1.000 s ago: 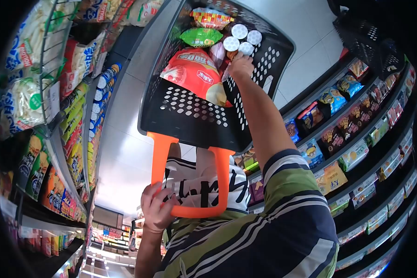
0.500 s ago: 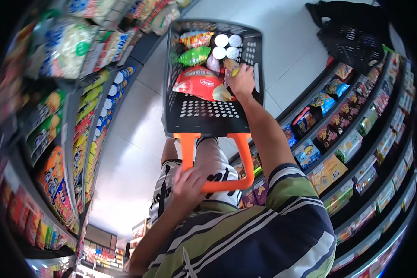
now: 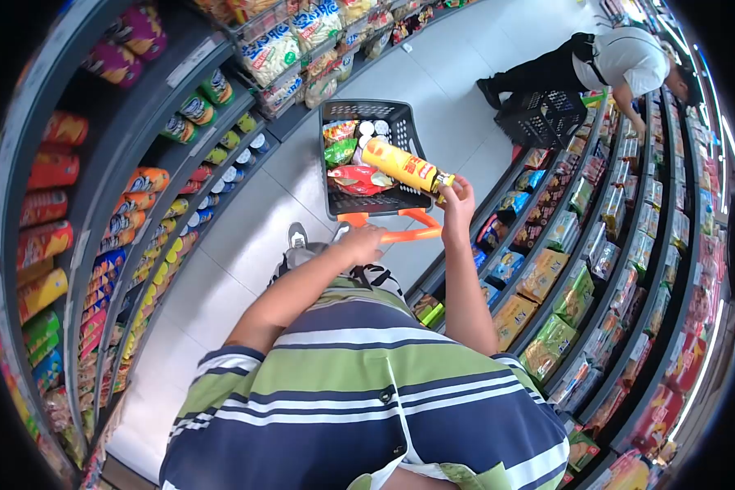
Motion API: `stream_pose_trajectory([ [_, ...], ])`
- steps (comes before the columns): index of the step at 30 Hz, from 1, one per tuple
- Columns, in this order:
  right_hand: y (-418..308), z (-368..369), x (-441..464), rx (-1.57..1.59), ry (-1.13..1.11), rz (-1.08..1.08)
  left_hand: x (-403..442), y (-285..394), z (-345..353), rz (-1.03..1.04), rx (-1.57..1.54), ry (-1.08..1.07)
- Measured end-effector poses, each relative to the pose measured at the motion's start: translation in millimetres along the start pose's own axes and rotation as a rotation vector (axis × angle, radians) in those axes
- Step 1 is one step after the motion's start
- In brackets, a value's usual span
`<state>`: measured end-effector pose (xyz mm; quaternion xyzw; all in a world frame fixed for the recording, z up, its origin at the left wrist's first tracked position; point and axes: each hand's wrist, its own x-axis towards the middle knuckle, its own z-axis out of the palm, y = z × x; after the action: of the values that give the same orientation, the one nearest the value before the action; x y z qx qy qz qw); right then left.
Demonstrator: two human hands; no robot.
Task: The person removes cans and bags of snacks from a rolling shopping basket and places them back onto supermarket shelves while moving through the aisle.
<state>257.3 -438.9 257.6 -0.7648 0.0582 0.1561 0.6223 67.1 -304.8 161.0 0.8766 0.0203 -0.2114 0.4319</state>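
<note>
My right hand (image 3: pixel 458 201) grips the lower end of a yellow cylindrical canister (image 3: pixel 407 167), tilted above the right side of a black shopping basket (image 3: pixel 403 133). Closed around the basket's orange handle (image 3: pixel 412 235) is my left hand (image 3: pixel 363 244). Inside the basket lie a red bag (image 3: pixel 359 180), a green bag (image 3: pixel 340 153), an orange-red packet (image 3: pixel 340 131) and several white-topped containers (image 3: pixel 374 129). The canister hides part of the contents.
Shelves of canisters and bagged snacks (image 3: pixel 269 53) run along the left. Packaged snacks (image 3: pixel 542 274) fill the curving shelves on the right. Ahead at right, a person in a white shirt (image 3: pixel 631 61) bends toward the shelf beside another black basket (image 3: pixel 541 119).
My right hand has come up out of the basket, lifting the yellow canister. My left hand stays on the handle. The view has shifted, and the person ahead shows more fully.
</note>
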Motion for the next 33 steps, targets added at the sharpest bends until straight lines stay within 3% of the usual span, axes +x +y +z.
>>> stream_pose_trajectory([
  [3, -14, 7, -40, 0.015, -0.073, -0.023, -22, -10, -7, 0.009, 0.013, 0.048],
  [5, -13, 15, -53, 0.005, -0.116, -0.016, -48, -2, -24, 0.013, -0.036, 0.219],
  [7, 12, 13, -50, -0.035, -0.183, -0.191, -83, 9, -45, 0.005, -0.06, 0.398],
  [8, 23, 15, -50, -0.079, -0.239, -0.282, -100, 18, -51, 0.032, -0.124, 0.55],
  [9, 9, 19, -64, -0.122, -0.288, -0.234, -109, 11, -40, 0.139, -0.039, 0.799],
  [10, 25, 24, -60, -0.044, -0.371, -0.247, -122, 15, -41, 0.114, 0.043, 0.917],
  [11, 30, 26, -63, -0.083, -0.459, -0.291, -147, 30, -54, 0.11, 0.097, 0.936],
  [14, 17, 48, -96, 0.111, -0.778, -0.157, -191, 53, -49, -0.058, 0.216, 0.926],
  [17, 20, 94, -128, 0.218, -1.05, -0.051, -237, 70, -49, -0.392, -0.121, 0.725],
  [21, -26, 150, -197, 0.073, -1.349, -0.267, -281, 55, -7, -0.502, -0.198, 1.118],
  [22, -43, 164, -224, 0.024, -1.398, -0.407, -302, 54, -7, -0.516, -0.298, 1.232],
  [23, -53, 174, -246, -0.009, -1.424, -0.54, -309, 47, -10, -0.504, -0.231, 1.34],
  [25, -58, 184, -271, 0.008, -1.467, -0.58, -324, 31, -18, -0.476, -0.087, 1.548],
  [27, -58, 192, -295, 0.06, -1.49, -0.636, -353, 6, -43, -0.351, 0.248, 1.749],
  [30, -34, 204, -320, -0.047, -1.531, -0.631, -417, -35, -74, -0.463, 0.393, 2.055],
  [31, -19, 209, -324, -0.164, -1.54, -0.626, -448, -50, -85, -0.576, 0.333, 2.09],
  [33, 15, 216, -326, -0.403, -1.539, -0.606, -513, -88, -110, -0.447, -0.126, 2.255],
])
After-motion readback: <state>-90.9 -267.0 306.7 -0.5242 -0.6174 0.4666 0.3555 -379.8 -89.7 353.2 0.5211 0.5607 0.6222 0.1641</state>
